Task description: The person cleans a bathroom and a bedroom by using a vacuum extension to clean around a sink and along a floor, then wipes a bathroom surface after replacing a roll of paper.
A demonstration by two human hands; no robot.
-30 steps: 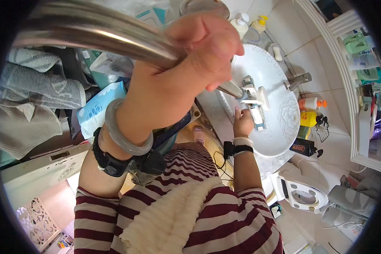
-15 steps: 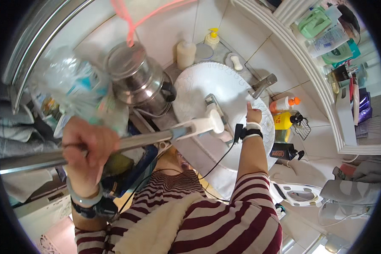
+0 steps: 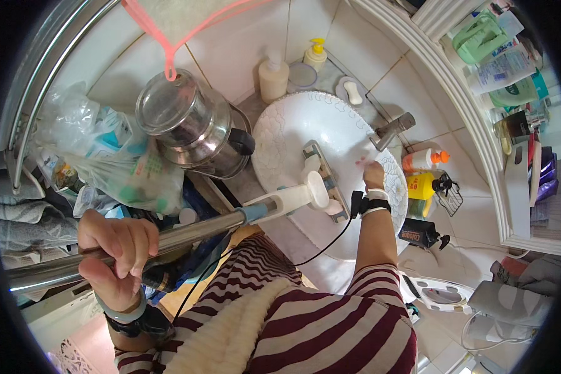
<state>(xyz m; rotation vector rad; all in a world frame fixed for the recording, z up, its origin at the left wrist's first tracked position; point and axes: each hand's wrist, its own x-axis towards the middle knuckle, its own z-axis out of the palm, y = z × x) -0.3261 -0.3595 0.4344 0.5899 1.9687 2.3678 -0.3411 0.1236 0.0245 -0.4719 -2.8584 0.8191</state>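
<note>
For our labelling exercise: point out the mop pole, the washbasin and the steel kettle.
mop pole (image 3: 187, 232), head view, on its metal shaft.
washbasin (image 3: 280, 134), head view, on its left rim.
steel kettle (image 3: 168, 106), head view, on its lid.

Bright, even light; sharp centre, strong fisheye bending, black rim.

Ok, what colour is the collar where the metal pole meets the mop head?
Light blue collar, seen in the head view.

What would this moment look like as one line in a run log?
left hand: grips metal mop pole | right hand: down in white basin beside mop head | faucet: flow not visible
</note>
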